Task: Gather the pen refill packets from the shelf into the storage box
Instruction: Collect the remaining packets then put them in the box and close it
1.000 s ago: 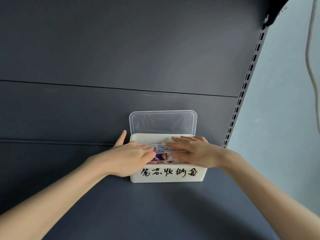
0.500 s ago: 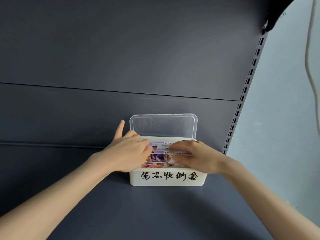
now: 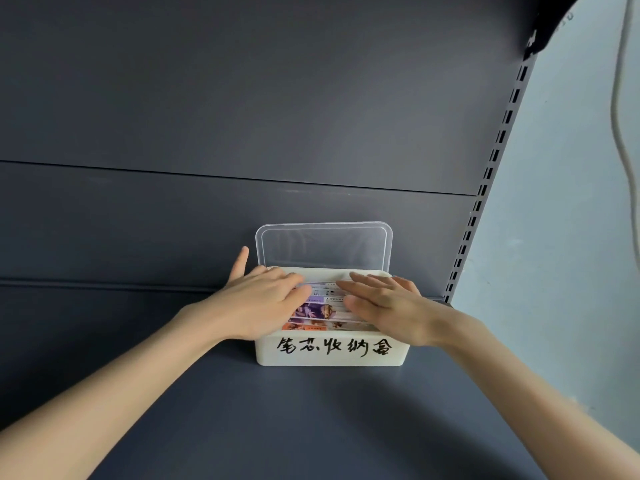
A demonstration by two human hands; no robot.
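Box: A white box (image 3: 332, 355) is seen standing on the dark grey shelf (image 3: 277, 427), set close to the back panel (image 3: 242, 209). Black handwritten characters are drawn across its front wall.

Lid: A clear lid (image 3: 323, 247) is stood upright behind the box's rear edge. Whether it touches the back panel cannot be told.

Packets: The packets (image 3: 317, 308) are held inside the box, layered one behind another with their printed faces showing. Purple and orange pictures are seen in the gap between the two hands. Whether the packets lie flat or lean cannot be told.

Left hand: The left hand (image 3: 263, 303) is laid over the left end of the packets, with the fingers nearly straight and pressed onto the top layer. The thumb is raised outside the box, just beside the lid's left edge.

Left grip: It is kept loose and flat, with no finger curled round a packet.

Right hand: The right hand (image 3: 384, 303) is spread over the right end of the packets, with the fingers stretched toward the left hand and the wrist resting at the box's right corner.

Right grip: It is likewise flat and unclenched, only pressing down.

Surroundings: A slotted post (image 3: 485, 188) is fixed along the panel's right edge. A pale wall (image 3: 561, 254) is seen beyond it, with a cable (image 3: 620, 133) hung down it.
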